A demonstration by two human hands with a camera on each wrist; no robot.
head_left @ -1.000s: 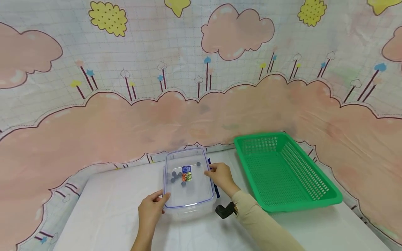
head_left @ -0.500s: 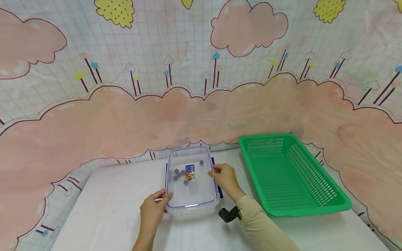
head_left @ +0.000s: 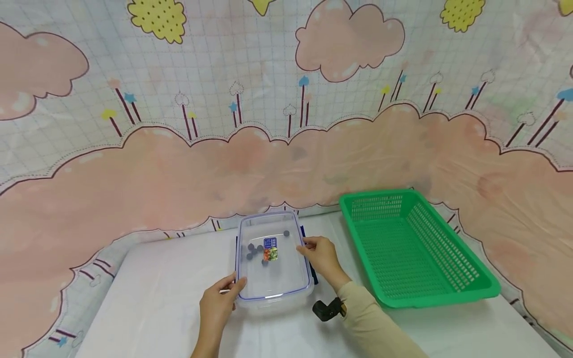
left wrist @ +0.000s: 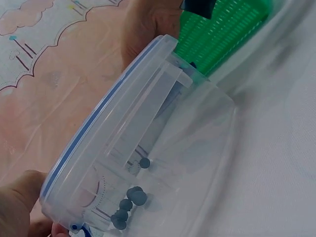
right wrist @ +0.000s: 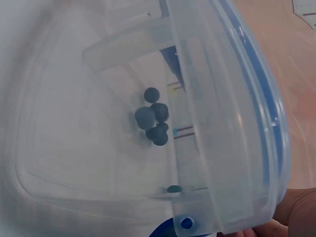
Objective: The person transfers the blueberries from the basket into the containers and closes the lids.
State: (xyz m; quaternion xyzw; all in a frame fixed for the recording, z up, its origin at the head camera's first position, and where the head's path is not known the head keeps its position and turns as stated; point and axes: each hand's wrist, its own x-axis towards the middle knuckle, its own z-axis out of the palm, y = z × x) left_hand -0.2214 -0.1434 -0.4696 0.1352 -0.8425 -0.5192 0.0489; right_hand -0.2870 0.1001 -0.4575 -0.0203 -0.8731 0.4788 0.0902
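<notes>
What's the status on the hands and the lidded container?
Left hand grips the near-left lid corner, right hand the right edge. Clear container on white table, lid on, dark balls inside. Green basket right, apart.

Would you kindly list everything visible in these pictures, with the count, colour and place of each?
Storage box: one, clear plastic with a blue-rimmed lid and blue side latches, on the table in front of the person.
Small balls: about six, dark blue-grey, inside the box, most clustered toward its left side.
Label: one, blue and multicoloured, on the lid.
Basket: one, green perforated plastic, on the table right of the box.
Table: one, white.
Backdrop: one, pink clouds, yellow shapes, grid pattern, behind the table.
Wrist device: one, black, at the right wrist.
Left hand: holds the box's near-left corner.
Right hand: holds the box's right edge; beige sleeve.
</notes>
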